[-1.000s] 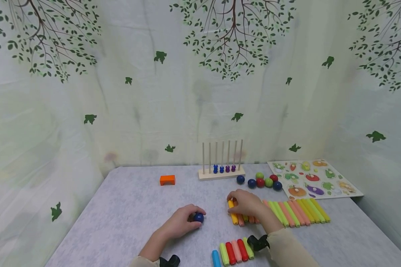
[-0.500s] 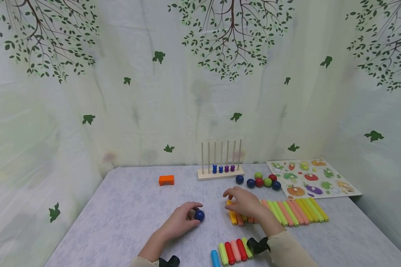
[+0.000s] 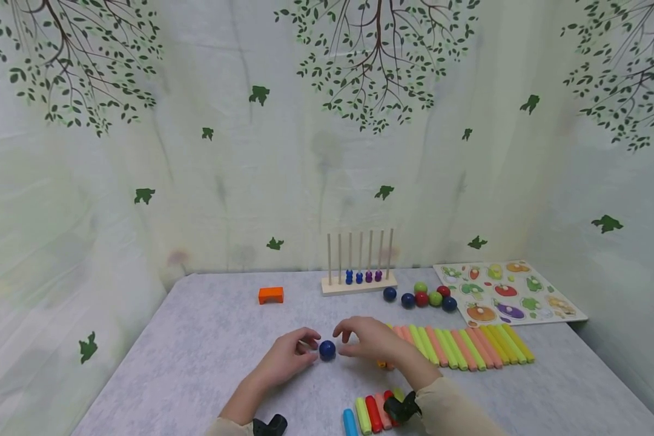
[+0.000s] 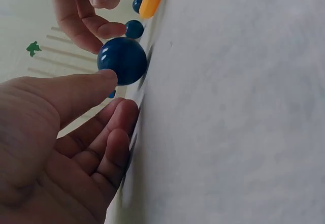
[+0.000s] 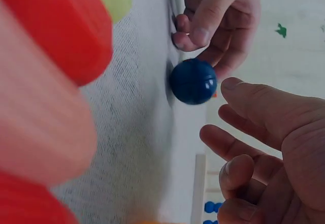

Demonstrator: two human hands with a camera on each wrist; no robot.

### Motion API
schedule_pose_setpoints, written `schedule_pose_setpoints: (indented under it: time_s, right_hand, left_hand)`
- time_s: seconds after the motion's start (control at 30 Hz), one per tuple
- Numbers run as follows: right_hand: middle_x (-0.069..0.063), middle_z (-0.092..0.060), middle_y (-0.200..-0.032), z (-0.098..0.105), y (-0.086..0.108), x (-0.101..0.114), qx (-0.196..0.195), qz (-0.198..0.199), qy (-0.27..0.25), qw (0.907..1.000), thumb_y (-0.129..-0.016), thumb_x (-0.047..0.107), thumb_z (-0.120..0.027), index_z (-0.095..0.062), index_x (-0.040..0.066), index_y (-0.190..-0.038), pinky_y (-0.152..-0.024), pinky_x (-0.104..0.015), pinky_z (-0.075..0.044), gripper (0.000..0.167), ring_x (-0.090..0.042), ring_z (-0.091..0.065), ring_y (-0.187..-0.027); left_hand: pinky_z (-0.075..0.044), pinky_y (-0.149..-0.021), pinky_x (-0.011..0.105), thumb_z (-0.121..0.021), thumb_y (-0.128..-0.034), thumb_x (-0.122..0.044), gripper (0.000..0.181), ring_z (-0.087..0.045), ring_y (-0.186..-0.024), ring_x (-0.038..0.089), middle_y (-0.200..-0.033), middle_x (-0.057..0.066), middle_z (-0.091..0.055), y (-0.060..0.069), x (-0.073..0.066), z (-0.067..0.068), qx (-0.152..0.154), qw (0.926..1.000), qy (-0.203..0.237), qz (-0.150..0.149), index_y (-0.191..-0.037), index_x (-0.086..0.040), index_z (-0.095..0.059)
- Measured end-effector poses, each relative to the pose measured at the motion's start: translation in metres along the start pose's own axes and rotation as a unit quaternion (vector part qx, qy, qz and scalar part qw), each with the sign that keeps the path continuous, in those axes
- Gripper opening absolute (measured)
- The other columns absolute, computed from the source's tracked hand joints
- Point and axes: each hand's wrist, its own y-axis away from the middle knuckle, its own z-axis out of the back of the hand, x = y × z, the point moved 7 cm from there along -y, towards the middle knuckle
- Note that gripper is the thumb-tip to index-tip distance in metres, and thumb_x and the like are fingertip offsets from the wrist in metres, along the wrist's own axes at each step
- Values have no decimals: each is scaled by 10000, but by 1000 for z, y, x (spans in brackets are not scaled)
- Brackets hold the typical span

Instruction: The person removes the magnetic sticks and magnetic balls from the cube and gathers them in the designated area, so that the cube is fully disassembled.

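Observation:
A dark blue ball (image 3: 327,350) rests on the table between my two hands. My left hand (image 3: 287,358) lies just left of it, fingers loosely bent. In the left wrist view the left thumb (image 4: 86,93) overlaps the ball's edge; whether it touches cannot be told. From the right, my right hand (image 3: 372,339) faces the ball, thumb and fingers spread around a gap. A small space separates the right thumb (image 5: 254,94) from the ball in the right wrist view. Behind the right hand runs a row of coloured sticks (image 3: 460,348), its left end partly hidden.
Nearer me lie several more sticks (image 3: 363,415), partly covered by the right wrist camera. At the back stand a pegged wooden rack (image 3: 360,286) with beads, several coloured balls (image 3: 421,298) and an orange block (image 3: 270,295). A vegetable puzzle board (image 3: 515,290) lies at back right.
My right hand has let go of the yellow stick at the row's left end and moved left to beside the ball. My left hand has loosened and drawn slightly left from the ball.

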Motion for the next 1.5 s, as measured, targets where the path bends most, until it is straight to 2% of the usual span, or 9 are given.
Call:
schedule_pose_setpoints:
  time_s: [0.1, 0.27, 0.57, 0.8, 0.9, 1.07, 1.27, 1.37, 1.5]
  right_hand:
    - [90, -676, -972, -3, -4, 6, 68, 86, -6, 9999, -895, 304, -747, -677, 255, -1195, -846, -323, -514, 312, -146, -607, -935]
    - [99, -671, -975, -7, -14, 14, 191, 256, 335, 9989, -899, 309, -742, -675, 322, -1210, -798, -277, -492, 318, -78, -580, -869]
    - [132, -645, -865, -12, -19, 18, 543, -8, 816, 9952, -865, 329, -783, -720, 343, -1081, -746, -259, -468, 225, -64, -548, -795]
    - [114, -678, -925, -8, -13, 18, 550, -213, 720, 9957, -856, 312, -793, -694, 334, -1056, -795, -312, -498, 224, -70, -565, -831]
    - [106, -685, -947, -3, -12, 14, 399, -190, 562, 9974, -860, 310, -787, -674, 330, -1065, -798, -335, -506, 235, -91, -580, -858]
    - [62, -691, -1021, 27, -9, -9, -235, -339, 128, 9991, -878, 316, -768, -651, 306, -1119, -836, -367, -537, 268, -137, -601, -912]
    - [2, -683, -1024, 69, -1, -57, -975, -1009, -77, 9901, -883, 291, -767, -647, 255, -1132, -793, -354, -558, 278, -168, -597, -878]
    - [-11, -670, -1013, 77, 1, -81, -1125, -1350, -35, 9844, -890, 299, -760, -643, 234, -1143, -793, -353, -548, 286, -182, -584, -872]
    - [-20, -662, -986, 75, 2, -106, -1045, -1724, 104, 9794, -892, 318, -755, -641, 212, -1131, -755, -343, -527, 285, -191, -576, -847]
  left_hand:
    - [-539, -750, 236, -713, -907, -115, 257, -649, -863, 108, -1000, 19, -697, 0, 5, 4, -54, 9999, -30, 113, -1157, -86, -662]
    - [-522, -736, 226, -700, -920, -127, 176, -620, -837, 105, -980, -6, -698, 2, 8, 8, -132, 9997, -87, 192, -1095, -112, -684]
    - [-498, -719, 229, -695, -930, -150, 166, -592, -826, 128, -975, -13, -695, 3, 12, 7, -177, 9993, -27, 339, -1092, -112, -693]
    - [-493, -706, 239, -691, -936, -172, 163, -588, -820, 116, -972, -17, -695, 3, 14, 9, -216, 9989, -71, 403, -1088, -113, -695]
    - [-498, -704, 243, -688, -938, -173, 160, -591, -817, 114, -973, -16, -698, 3, 16, 8, -235, 9986, -55, 461, -1088, -116, -696]
    - [-502, -712, 250, -676, -949, -185, 157, -590, -820, 114, -973, -23, -696, 0, 18, 5, -228, 9982, 0, 551, -1093, -130, -700]
    - [-492, -693, 263, -671, -948, -174, 139, -580, -806, 128, -944, -23, -684, -3, 15, 4, -241, 9985, -31, 495, -1077, -130, -699]
    - [-489, -690, 266, -666, -951, -177, 140, -577, -808, 137, -939, -21, -679, -3, 15, 6, -239, 9983, -2, 524, -1080, -133, -698]
    - [-489, -681, 262, -664, -952, -177, 148, -573, -804, 142, -931, -17, -673, -2, 15, 5, -203, 9982, 38, 554, -1087, -124, -696]
